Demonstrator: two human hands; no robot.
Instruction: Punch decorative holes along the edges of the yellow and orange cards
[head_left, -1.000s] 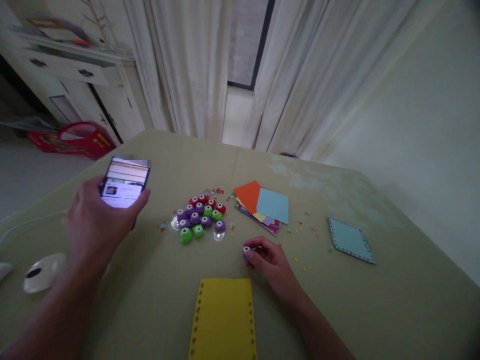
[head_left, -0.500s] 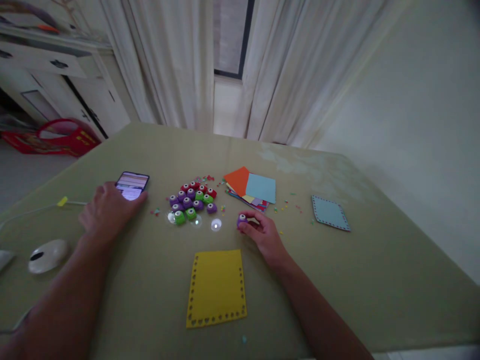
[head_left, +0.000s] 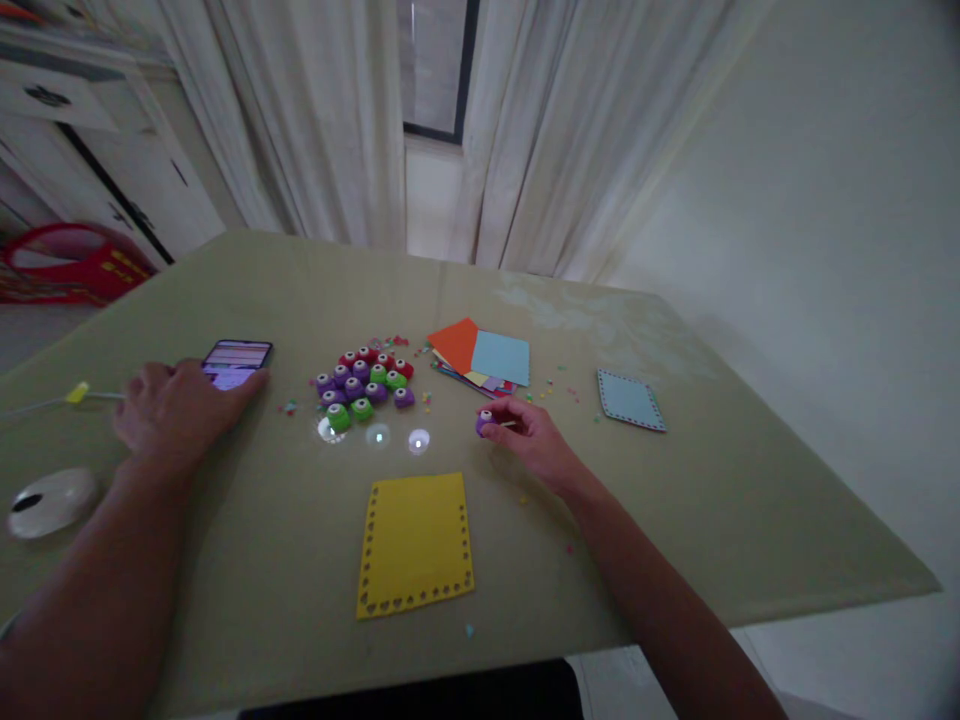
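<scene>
My right hand (head_left: 529, 437) is closed around a small purple craft punch (head_left: 485, 422) with a white, eye-like button, held above the table to the right of a yellow sheet (head_left: 416, 540). Small shaped holes run along the left, bottom and right edges of this sheet. My left hand (head_left: 176, 410) lies at the near end of a lit phone (head_left: 238, 362), thumb stretched along its near right corner and the other fingers to its left. Several red, purple and green craft punches (head_left: 365, 382) stand grouped in the middle of the table.
Behind my right hand lies a fanned stack of coloured sheets (head_left: 501, 357). A light blue sheet (head_left: 631, 400) with punched edges is farther right. Paper bits (head_left: 576, 395) are scattered about. A white mouse (head_left: 52, 502) and a cable (head_left: 101, 395) are at the left.
The camera view has shifted, so the table's near edge now shows. My right hand still holds the purple craft punch, slightly farther right of the yellow sheet. The left hand remains by the phone.
</scene>
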